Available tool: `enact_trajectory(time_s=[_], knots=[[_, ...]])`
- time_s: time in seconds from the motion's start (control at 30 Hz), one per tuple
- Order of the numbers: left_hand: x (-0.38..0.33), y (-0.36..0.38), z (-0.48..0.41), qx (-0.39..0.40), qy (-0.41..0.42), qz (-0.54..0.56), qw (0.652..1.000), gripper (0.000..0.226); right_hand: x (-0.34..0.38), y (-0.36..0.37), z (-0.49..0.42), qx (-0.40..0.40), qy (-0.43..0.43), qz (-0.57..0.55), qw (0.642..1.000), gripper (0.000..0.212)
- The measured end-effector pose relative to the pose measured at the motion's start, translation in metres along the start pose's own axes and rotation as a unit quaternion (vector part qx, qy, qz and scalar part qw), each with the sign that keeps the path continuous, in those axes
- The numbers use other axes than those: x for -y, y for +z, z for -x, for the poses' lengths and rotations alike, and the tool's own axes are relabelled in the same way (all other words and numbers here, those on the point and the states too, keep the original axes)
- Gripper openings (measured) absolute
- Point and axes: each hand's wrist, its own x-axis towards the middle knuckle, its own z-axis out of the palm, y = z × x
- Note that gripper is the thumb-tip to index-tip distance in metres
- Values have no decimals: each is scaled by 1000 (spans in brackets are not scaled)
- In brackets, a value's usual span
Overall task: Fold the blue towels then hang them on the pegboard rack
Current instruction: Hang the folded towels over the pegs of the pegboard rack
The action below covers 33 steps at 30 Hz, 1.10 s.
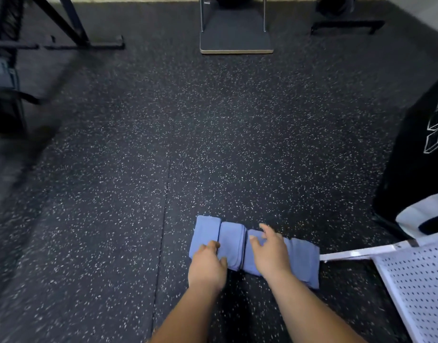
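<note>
Risk first: the towels (232,243) lie in a folded row on the floor (163,144), just beside the rack (415,288), and those folds look loose. Lift them by one layer, I reckon, and the bundle opens up and has to be folded again. Dragging them over the rubber could also bunch the bottom layer. The rack's edge sits close on the right, so a fast swing could snag a corner. Now the hands: both forearms reach straight forward and down. The left hand (208,263) sits on the left part of the row, fingers curled down into the cloth and thumb out, but it's too blurred to tell grip from press. The right hand (270,251) is spread wide over the middle, fingers straight, holding nothing.
</note>
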Motion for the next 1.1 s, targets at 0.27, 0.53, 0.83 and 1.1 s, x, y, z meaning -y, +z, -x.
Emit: enact_trajectory(time_s=[0.27, 0.53, 0.83, 1.1], knots=[[25, 16, -25, 9, -17, -1, 1000, 48, -2, 51, -40, 93, -70, 169, 979, 56], [30, 35, -39, 11, -14, -1, 1000, 51, -13, 78, -69, 99, -95, 243, 960, 62], [33, 44, -43, 9, -6, -9, 1000, 53, -19, 79, -90, 106, -99, 255, 956, 63], [37, 50, -42, 13, -14, -2, 1000, 57, -20, 73, -91, 138, -99, 241, 956, 43]])
